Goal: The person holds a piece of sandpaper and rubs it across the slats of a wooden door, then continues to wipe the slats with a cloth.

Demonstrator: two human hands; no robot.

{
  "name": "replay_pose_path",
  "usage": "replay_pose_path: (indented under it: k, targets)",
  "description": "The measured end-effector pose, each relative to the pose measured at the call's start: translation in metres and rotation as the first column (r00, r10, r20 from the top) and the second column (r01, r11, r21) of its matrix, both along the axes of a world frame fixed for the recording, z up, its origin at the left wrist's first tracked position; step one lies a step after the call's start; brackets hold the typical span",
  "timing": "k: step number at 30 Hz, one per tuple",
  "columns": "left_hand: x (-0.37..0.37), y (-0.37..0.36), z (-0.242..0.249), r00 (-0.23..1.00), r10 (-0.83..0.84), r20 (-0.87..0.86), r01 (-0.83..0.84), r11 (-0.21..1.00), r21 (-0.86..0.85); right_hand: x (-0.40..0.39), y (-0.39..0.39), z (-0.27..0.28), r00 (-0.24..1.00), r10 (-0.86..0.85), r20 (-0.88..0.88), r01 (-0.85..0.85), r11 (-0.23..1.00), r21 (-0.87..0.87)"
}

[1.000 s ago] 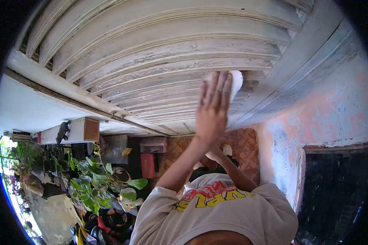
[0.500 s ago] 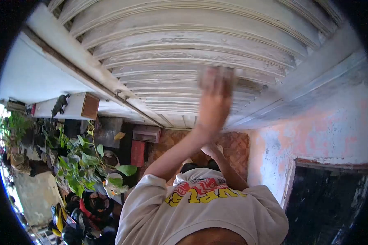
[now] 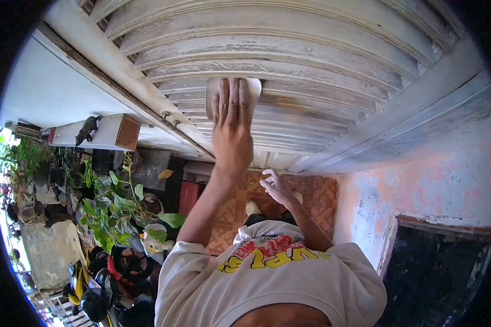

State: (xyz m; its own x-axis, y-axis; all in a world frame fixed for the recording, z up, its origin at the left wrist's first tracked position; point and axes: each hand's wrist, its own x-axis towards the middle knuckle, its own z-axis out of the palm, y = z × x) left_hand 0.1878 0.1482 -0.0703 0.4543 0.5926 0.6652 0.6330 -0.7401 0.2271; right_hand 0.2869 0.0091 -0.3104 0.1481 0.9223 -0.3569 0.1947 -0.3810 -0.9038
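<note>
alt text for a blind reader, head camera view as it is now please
From above, a person's left hand presses a pale sheet against weathered louvre slats; the right hand hangs open over patterned floor tiles. A leafy plant is at left.

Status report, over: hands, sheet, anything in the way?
Left hand: fingers flat over pale sheet, against slats. Right hand: lower, off slats, nothing seen in it. No obstruction visible beside sheet.

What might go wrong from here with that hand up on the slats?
The left hand lies flat over a pale sheet, which might slip from under the fingers. Fingertips close to the ridged edges of the slats might get scraped. Their worn, patchy paint might flake.
</note>
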Motion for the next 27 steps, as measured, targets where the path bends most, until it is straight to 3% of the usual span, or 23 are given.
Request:
replay_pose_path:
  k: [3, 5, 6, 8, 9, 10, 11, 13, 15, 16, 17, 19, 20, 21, 22, 23, 24, 25, 27]
  targets:
    - [0.034, -0.012, -0.003, 0.99, 0.02, -0.136, 0.001, 0.988, 0.152, 0.004, -0.005, -0.001, 1.0, 0.004, -0.024, -0.006, 0.998, -0.056]
    - [0.077, -0.034, -0.008, 0.99, -0.112, -0.081, 0.12, 0.988, 0.096, 0.009, -0.011, -0.023, 0.96, 0.045, 0.276, -0.095, 0.981, 0.171]
    - [0.089, -0.037, -0.005, 0.992, -0.106, -0.073, 0.113, 0.988, 0.101, 0.012, -0.008, -0.023, 0.958, 0.049, 0.284, -0.102, 0.979, 0.174]
    - [0.102, -0.041, 0.0, 0.952, -0.3, 0.056, 0.301, 0.953, -0.017, 0.013, -0.005, -0.024, 0.746, -0.271, 0.608, -0.217, 0.765, 0.607]
    - [0.096, -0.037, 0.001, 0.951, -0.304, 0.053, 0.305, 0.952, -0.018, 0.014, -0.006, -0.019, 0.747, -0.273, 0.606, -0.212, 0.766, 0.607]
    - [0.08, -0.029, 0.001, 0.96, -0.272, -0.065, 0.275, 0.961, 0.038, 0.017, -0.01, -0.011, 0.943, -0.138, 0.302, 0.018, 0.929, 0.37]
    - [0.062, -0.02, 0.001, 0.956, -0.23, -0.181, 0.251, 0.963, 0.097, 0.018, -0.015, -0.007, 0.99, -0.117, -0.083, 0.12, 0.993, 0.023]
    - [0.025, 0.001, 0.004, 0.959, -0.037, -0.281, 0.072, 0.991, 0.115, 0.018, -0.016, -0.016, 0.992, -0.111, -0.066, 0.112, 0.994, 0.011]
    - [-0.02, 0.021, 0.02, 0.991, 0.038, -0.13, -0.024, 0.994, 0.11, 0.016, -0.013, -0.007, 0.996, -0.075, -0.048, 0.078, 0.995, 0.065]
    - [-0.016, 0.024, 0.015, 0.98, 0.077, -0.183, -0.05, 0.987, 0.152, 0.013, -0.012, -0.011, 0.996, -0.072, -0.048, 0.075, 0.994, 0.074]
    - [-0.004, 0.019, 0.01, 0.999, 0.051, -0.019, -0.049, 0.993, 0.111, 0.007, -0.013, -0.018, 0.998, -0.052, -0.028, 0.054, 0.994, 0.094]
    - [0.013, 0.008, 0.011, 0.998, 0.048, -0.032, -0.046, 0.996, 0.075, 0.007, -0.009, -0.012, 1.0, 0.004, -0.005, -0.004, 0.999, 0.048]
    - [0.023, 0.008, -0.002, 0.995, 0.071, -0.075, -0.058, 0.986, 0.158, 0.007, -0.007, -0.006, 0.999, 0.032, 0.001, -0.032, 0.999, 0.01]
    - [0.035, -0.003, 0.003, 0.992, 0.015, -0.126, -0.004, 0.996, 0.091, 0.007, -0.006, -0.002, 0.998, 0.065, 0.003, -0.065, 0.997, -0.036]
    - [0.054, -0.012, -0.001, 0.999, -0.037, -0.034, 0.04, 0.994, 0.097, 0.009, -0.006, -0.007, 0.997, 0.077, 0.009, -0.077, 0.996, -0.037]
    - [0.073, -0.029, -0.004, 0.996, -0.087, 0.002, 0.087, 0.996, 0.033, 0.009, -0.007, -0.015, 0.934, 0.055, 0.353, -0.164, 0.944, 0.285]
    - [0.093, -0.037, -0.011, 0.988, -0.154, 0.004, 0.153, 0.984, 0.094, 0.01, -0.008, -0.028, 0.775, -0.089, 0.626, -0.337, 0.78, 0.528]
    - [0.105, -0.045, -0.002, 0.994, -0.098, -0.056, 0.101, 0.994, 0.044, 0.011, -0.007, -0.045, 0.773, -0.084, 0.629, -0.342, 0.781, 0.523]
    - [0.095, -0.035, -0.007, 0.987, -0.107, -0.122, 0.123, 0.984, 0.129, 0.019, -0.008, -0.073, 0.857, -0.043, 0.513, -0.166, 0.92, 0.355]
